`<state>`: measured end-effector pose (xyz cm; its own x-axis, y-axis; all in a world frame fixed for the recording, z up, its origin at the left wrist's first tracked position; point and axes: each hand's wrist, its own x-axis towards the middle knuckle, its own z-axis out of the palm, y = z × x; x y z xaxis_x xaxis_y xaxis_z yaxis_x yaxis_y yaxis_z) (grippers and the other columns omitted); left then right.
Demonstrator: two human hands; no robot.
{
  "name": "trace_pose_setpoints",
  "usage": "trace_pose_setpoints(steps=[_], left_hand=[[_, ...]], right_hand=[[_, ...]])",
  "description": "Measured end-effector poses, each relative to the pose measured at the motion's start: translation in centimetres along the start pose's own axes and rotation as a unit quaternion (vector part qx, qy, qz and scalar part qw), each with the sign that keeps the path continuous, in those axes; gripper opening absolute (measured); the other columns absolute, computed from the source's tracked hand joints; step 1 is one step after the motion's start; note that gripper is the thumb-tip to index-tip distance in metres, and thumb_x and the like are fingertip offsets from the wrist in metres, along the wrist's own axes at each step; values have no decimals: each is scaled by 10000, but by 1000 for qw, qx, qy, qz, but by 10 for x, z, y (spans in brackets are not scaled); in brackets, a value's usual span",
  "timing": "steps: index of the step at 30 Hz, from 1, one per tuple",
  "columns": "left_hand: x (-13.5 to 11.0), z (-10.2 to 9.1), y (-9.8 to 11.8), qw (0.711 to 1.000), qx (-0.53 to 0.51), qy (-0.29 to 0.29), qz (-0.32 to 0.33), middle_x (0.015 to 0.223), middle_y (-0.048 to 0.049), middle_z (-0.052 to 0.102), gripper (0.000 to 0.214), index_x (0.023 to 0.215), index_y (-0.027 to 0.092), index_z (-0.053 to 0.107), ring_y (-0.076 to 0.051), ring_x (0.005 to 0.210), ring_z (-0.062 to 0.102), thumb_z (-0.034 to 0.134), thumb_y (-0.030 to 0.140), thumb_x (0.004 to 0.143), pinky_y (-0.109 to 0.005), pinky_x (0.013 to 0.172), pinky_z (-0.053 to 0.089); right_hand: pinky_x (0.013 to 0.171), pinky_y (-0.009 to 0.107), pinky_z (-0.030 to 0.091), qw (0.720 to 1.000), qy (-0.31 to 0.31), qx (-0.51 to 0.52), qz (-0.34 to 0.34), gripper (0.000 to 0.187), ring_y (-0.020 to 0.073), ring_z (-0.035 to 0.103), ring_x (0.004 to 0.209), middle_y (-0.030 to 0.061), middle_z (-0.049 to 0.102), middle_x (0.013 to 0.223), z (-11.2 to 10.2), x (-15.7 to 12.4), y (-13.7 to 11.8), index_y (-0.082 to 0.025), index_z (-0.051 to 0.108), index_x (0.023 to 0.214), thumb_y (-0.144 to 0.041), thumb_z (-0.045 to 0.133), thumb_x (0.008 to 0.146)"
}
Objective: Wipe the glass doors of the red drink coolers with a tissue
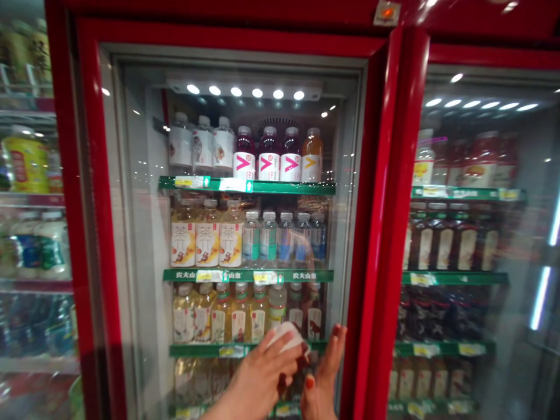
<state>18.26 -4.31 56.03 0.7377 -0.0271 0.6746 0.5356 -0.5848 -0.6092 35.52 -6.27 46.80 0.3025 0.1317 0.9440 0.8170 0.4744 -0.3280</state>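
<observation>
Left hand: The left hand is raised against the lower part of the glass, its grip closed around a white wad, apparently tissue or cloth; the exact material cannot be told.

White wad: It is held under the fingers, at the height of the third shelf edge, and is pressed at or just before the glass. Contact cannot be confirmed.

Right hand: The right hand is held upright just beside the left hand, its grip released, with the fingers spread and nothing held. Whether the glass is touched cannot be told.

Cooler door: The red-framed glass door of the drinks cooler is seen closed, with both hands kept on its outer side.

Progress: The wad is already in hand. No bottle is held, and the door is not opened.

Shelves: Rows of tea bottles and pink-labelled bottles are lined up behind the glass on green-edged shelves.
</observation>
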Motion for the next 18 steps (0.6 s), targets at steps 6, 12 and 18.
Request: trace_pose_setpoints(steps=[6,12,18], left_hand=[[52,-35,-74,981,37,44,-187,1779,108,386,652,1678,432,395,-262,1748,-8,576,332,1059,-585,1424,-13],[103,-14,-20,995,39,50,-71,1836,131,223,707,1699,391,377,-294,1747,-23,587,529,1038,-544,1430,-60],[-31,7,19,999,-25,8,-22,1813,143,278,520,1476,401,678,-257,1747,11,682,533,973,-516,1429,-102]], right_hand=[[1214,727,433,997,-34,41,48,832,445,215,1687,205,174,1832,2,-15,0,-239,193,1768,-719,243,1090],[1103,619,563,988,63,46,131,811,413,460,1580,211,308,1788,-7,-25,17,-218,219,1762,-696,207,1106],[1093,599,581,998,15,-37,55,718,423,573,1485,164,458,1721,-17,-66,4,-325,355,1728,-674,324,1102]])
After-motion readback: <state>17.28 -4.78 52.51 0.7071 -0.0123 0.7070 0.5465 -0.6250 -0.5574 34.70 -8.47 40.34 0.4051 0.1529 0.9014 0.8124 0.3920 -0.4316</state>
